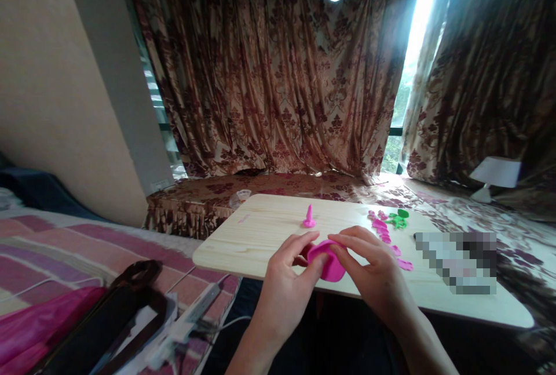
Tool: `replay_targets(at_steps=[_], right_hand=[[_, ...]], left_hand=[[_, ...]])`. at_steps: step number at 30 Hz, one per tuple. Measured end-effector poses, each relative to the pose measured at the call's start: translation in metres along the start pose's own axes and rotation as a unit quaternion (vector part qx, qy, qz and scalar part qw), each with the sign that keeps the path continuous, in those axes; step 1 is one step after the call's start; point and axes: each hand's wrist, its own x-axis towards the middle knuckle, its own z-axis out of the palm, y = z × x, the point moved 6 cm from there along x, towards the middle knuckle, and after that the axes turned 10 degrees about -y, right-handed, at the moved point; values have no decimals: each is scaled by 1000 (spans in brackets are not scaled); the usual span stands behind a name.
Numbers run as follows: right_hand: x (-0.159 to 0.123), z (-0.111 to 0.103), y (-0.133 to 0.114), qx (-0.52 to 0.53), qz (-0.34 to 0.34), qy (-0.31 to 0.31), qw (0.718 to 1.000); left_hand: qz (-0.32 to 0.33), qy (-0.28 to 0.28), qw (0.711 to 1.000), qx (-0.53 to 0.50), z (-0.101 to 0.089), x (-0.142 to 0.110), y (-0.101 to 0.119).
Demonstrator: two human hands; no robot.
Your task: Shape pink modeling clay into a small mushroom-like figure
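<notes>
"What worries you from there?"
"On my feed, over the table (256,230), the left hand (286,265) and right hand (373,262) pinch a rounded pink piece (333,269); uneven thumb pressure could tear it."
"And the upright pink cone (309,217)?"
"A stray knuckle might topple it."

both forearms bare, coming up from the lower edge and converging. left forearm (264,328) slants up to the right, right forearm (419,334) up to the left. left hand (286,262): fingers curled, thumb (315,268) extended inward, pinching. right hand (376,262): fingers arched, reaching inward, thumb (343,254) tucked below them, also pinching. palms apart, fingertips near each other. wrists only slightly bent.
</notes>
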Motion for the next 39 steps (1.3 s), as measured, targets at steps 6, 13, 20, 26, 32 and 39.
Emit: replay_targets(at_steps=[6,13,20,26,32,39], right_hand=[[0,3,-3,-6,6,-26,1000],[4,4,-5,12,1,-28,1000],[0,4,3,26,46,-27,998],[1,6,-4,33,23,-34,999],[2,7,-6,24,23,-40,999],[2,7,-5,27,23,-44,998]], left_hand=[[16,-27,999,21,1,1,5],[17,-34,999,21,1,-1,8],[-15,21,1000,-3,-5,-3,-1],[-8,10,1000,25,-2,-3,0],[11,1,999,51,-3,-4,3],[-1,-14,1000,25,0,-3,1]])
